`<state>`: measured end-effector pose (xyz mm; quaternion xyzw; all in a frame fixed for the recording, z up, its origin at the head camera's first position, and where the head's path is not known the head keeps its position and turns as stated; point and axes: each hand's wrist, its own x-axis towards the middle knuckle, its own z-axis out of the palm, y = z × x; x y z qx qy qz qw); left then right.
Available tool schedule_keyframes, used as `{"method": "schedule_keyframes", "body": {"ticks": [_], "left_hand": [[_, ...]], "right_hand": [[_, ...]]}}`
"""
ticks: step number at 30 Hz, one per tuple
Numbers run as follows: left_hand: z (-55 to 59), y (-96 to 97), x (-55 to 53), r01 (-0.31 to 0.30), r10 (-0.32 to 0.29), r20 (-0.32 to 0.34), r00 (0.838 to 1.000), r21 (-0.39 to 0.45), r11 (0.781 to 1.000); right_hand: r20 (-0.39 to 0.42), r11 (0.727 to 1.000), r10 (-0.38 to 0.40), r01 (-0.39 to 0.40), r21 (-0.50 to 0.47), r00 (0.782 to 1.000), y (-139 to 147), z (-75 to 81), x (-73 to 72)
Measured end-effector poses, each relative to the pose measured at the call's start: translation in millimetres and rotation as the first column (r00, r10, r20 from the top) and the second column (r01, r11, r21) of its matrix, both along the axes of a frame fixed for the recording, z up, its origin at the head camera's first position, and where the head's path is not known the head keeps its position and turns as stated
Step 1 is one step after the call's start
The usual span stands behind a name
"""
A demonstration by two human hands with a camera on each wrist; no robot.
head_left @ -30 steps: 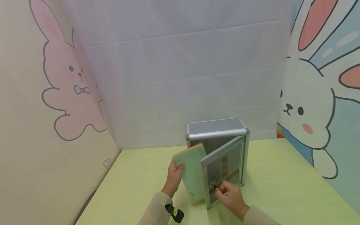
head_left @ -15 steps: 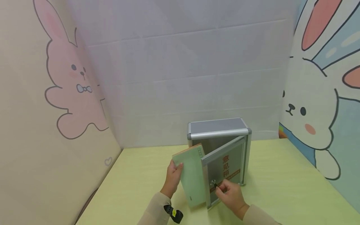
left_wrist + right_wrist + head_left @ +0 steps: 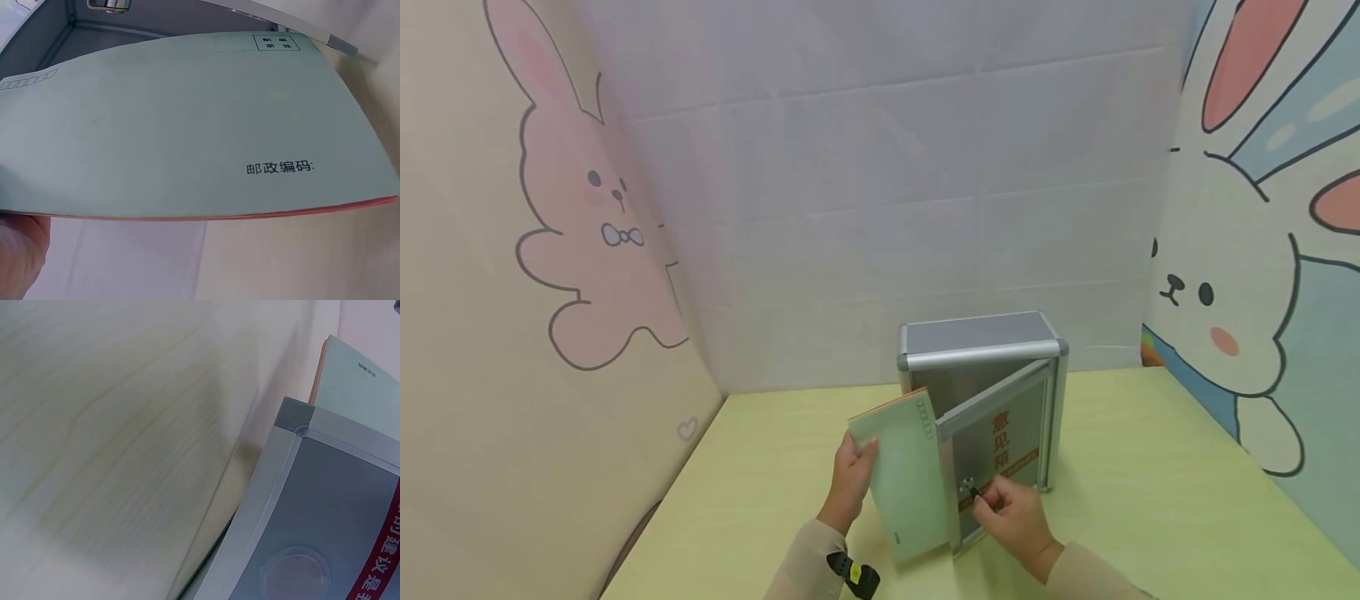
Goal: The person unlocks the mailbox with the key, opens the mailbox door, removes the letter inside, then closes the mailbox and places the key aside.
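A stack of envelopes, pale green in front with orange-red edges behind, is gripped by my left hand at its left side. The stack tilts just outside the partly open door of a grey metal suggestion box. Printed postal characters show on the front envelope in the left wrist view. My right hand pinches a small dark key at the door's lock. The right wrist view shows the door panel but not the hand. Much of the box's inside is hidden.
The box stands on a light yellow-green wood-grain table, near a white cloth backdrop. Side walls carry a pink rabbit on the left and a white rabbit on the right.
My left hand has drawn the envelopes a little left and toward me, away from the box opening. The right hand keeps its hold on the key, and the door stays at nearly the same angle.
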<state>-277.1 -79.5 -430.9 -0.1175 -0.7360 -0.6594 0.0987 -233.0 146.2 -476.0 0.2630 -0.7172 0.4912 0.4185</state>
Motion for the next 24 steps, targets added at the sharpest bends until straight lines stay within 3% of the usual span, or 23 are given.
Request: {"method": "schedule_keyframes", "body": {"ticks": [7,16,24], "left_hand": [[-1.7,-10.8,4.8,-0.022,0.022,-0.005,1.0,0.017,1.0],[-1.3,-18.4,9.4,0.012,-0.012,-0.002,1.0,-0.006,1.0],[-3.8,-26.9,9.8,-0.049,0.048,0.035,0.998,0.008,0.999]], "right_hand": [[0.01,1.0,0.011,-0.011,-0.002,1.0,-1,-0.5,-0.4],[0.013,1.0,0.02,-0.02,-0.008,1.0,-3,-2.0,0.2],[0.024,1.0,0.019,-0.019,0.007,1.0,-4,0.5,0.1]]}}
